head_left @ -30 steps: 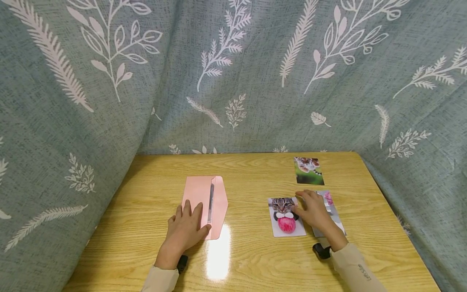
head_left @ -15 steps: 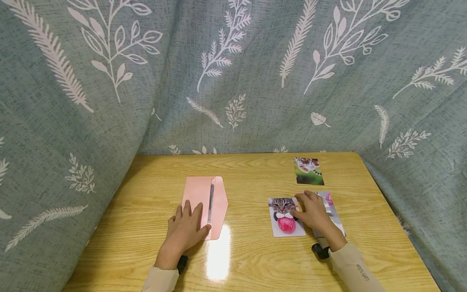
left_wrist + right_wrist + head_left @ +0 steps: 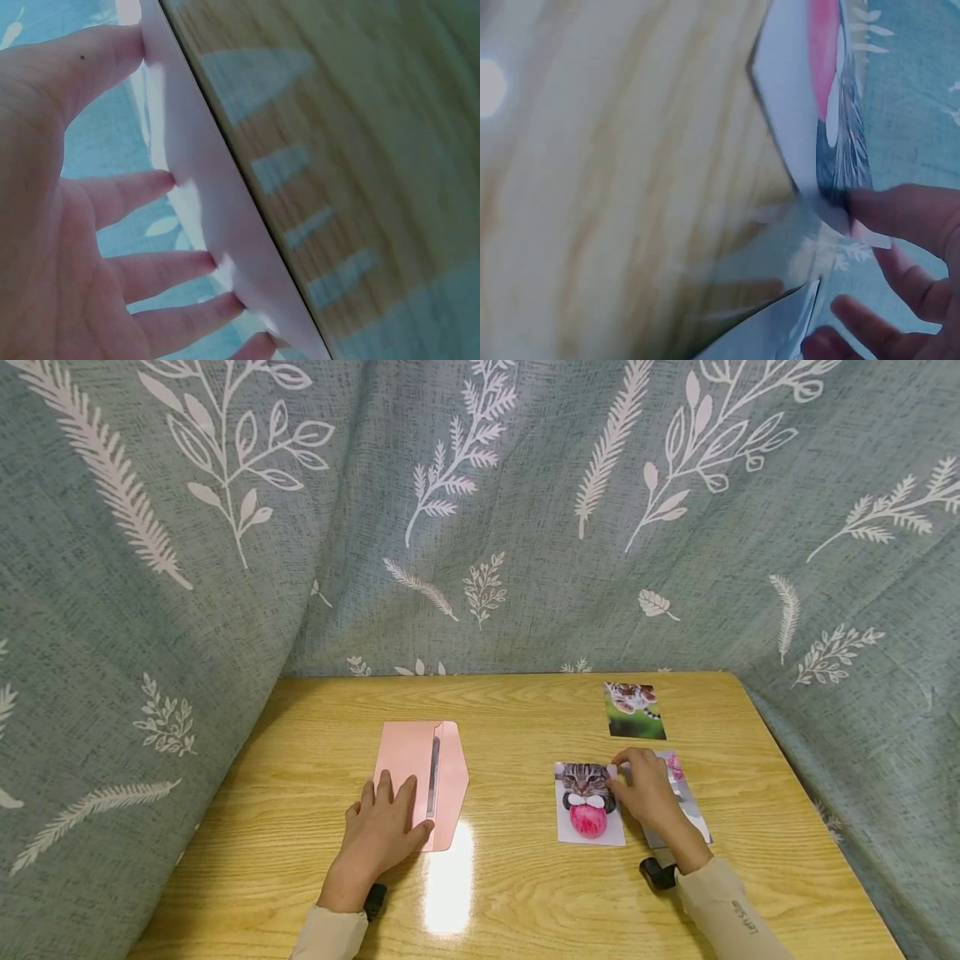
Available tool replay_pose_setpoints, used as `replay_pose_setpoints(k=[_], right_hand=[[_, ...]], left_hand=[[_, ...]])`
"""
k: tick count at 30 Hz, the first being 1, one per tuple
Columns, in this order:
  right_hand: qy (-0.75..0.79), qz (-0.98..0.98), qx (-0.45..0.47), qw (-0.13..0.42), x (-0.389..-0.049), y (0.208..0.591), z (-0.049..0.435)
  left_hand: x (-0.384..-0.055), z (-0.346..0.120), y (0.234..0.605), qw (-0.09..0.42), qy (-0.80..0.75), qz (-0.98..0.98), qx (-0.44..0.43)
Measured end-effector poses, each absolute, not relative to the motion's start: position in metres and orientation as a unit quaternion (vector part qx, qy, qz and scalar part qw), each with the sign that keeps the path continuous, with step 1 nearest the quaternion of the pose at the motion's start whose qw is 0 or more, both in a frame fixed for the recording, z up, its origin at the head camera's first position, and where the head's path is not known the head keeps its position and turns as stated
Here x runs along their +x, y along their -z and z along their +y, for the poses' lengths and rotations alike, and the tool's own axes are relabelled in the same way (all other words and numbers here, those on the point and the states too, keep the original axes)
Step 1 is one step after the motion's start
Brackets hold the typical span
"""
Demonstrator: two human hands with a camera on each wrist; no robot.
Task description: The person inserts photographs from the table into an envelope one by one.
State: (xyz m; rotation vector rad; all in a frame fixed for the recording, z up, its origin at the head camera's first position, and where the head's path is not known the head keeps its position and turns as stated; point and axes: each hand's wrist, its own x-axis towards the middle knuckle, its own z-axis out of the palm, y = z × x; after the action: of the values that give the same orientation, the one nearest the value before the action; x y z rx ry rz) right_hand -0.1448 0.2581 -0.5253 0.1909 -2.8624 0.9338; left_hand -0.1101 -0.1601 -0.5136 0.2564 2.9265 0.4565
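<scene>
A pink envelope (image 3: 401, 752) lies on the left of the table, its pointed flap folded out to the right and a dark strip showing in its opening. My left hand (image 3: 382, 822) rests on it with spread fingers; in the left wrist view the fingertips (image 3: 202, 260) touch the pink paper (image 3: 225, 217). On the right, my right hand (image 3: 648, 789) pinches the upper right edge of a cat photo card (image 3: 588, 818) between thumb and finger. The right wrist view shows that card (image 3: 787, 97) with its held corner bent up. Partly under the right hand lies a grey photo card with a pink flower (image 3: 690, 806).
A tiger photo card (image 3: 636, 714) lies farther back on the right. The wooden table (image 3: 510, 893) has a bright glare patch near its front middle. A teal leaf-patterned cloth (image 3: 480, 527) hangs behind and along both sides.
My right thumb and finger have taken hold of the cat card's edge, and the card has lifted and shifted slightly. The left hand and envelope stay in place.
</scene>
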Motion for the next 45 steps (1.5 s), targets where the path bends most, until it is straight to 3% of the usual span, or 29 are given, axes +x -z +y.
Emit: replay_pose_setpoints(k=[16,45], right_hand=[[-0.436,-0.899,0.034,-0.007,-0.147,0.521,0.256],[-0.587,-0.807,0.029,-0.049,-0.156,0.512,0.222]], left_hand=[[-0.111,-0.16,0.514,0.089,-0.156,0.98,0.083],[-0.111,-0.161,0.516,0.09,-0.162,0.979,0.083]])
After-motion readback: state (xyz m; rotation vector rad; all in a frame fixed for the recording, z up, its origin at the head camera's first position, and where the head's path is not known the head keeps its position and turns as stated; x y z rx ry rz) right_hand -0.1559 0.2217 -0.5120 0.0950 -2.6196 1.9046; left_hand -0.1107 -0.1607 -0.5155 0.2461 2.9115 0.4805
